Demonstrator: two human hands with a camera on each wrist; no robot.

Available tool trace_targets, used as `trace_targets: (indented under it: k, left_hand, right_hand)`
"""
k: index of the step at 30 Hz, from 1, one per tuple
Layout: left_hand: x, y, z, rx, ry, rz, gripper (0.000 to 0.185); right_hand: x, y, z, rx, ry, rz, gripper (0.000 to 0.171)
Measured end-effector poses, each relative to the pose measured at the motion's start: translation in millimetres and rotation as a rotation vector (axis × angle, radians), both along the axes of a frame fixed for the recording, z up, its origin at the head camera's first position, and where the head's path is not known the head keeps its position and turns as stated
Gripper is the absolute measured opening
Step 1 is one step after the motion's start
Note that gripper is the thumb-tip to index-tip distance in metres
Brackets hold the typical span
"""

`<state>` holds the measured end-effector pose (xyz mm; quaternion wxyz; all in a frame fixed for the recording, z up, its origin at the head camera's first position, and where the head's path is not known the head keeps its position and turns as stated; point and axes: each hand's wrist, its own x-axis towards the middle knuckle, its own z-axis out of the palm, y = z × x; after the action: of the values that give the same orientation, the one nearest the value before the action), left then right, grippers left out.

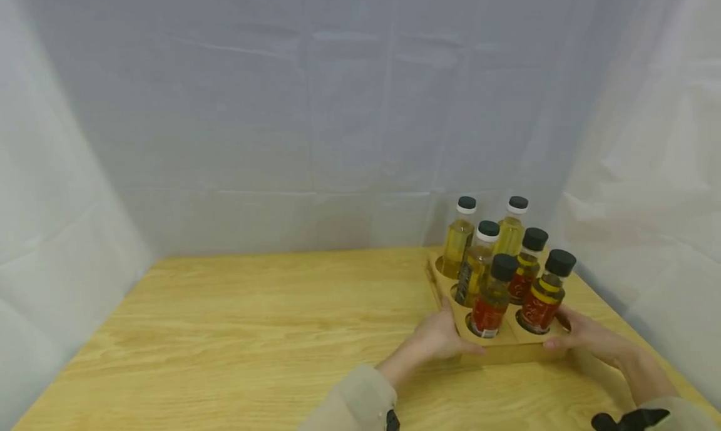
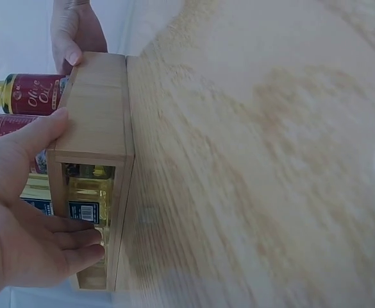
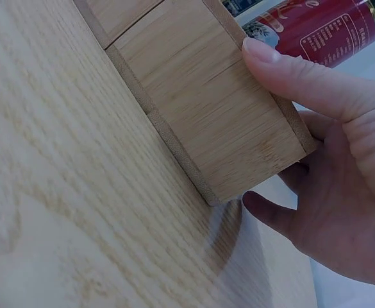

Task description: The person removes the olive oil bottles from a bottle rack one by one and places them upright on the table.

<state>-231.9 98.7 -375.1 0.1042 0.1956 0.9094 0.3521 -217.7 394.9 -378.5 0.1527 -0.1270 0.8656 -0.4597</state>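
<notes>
A wooden bottle rack (image 1: pixel 509 354) stands on the right part of the table, its top cut with round holes; a seam splits its front face in the right wrist view. Three bottles with red olive oil labels (image 1: pixel 489 309) and black caps sit nearer me. Three taller bottles of yellow oil (image 1: pixel 457 240) stand behind and to the left. My left hand (image 1: pixel 438 336) holds the near left corner, thumb along the front edge, fingers at the open side. With thumb on the top front edge, my right hand (image 3: pixel 350 167) grips the near right corner; some of its fingers are hidden behind the rack.
The light wood table (image 1: pixel 242 331) stretches away to the left of the rack. White sheeting (image 1: pixel 293 118) hangs behind it and along both sides, with the right sheet (image 1: pixel 653 231) close to the rack.
</notes>
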Motion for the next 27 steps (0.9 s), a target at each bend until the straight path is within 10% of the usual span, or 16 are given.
trace_targets:
  k: [6,15,27]
  left_hand:
    - [2.8,8.1,2.8,-0.074,-0.060,0.074,0.116]
    - [-2.4,0.0,-1.0,-0.035,0.005,-0.009,0.116]
    - [-7.2,-54.7,-2.3,0.099,0.010,-0.037,0.116]
  right_hand:
    - [-0.7,5.2,0.0,0.018,0.037,0.006,0.094]
    - [-0.9,5.7,-0.6,0.001,0.083,0.036,0.091]
    - [-14.7,-39.5,4.8,0.012,0.162,0.156,0.090]
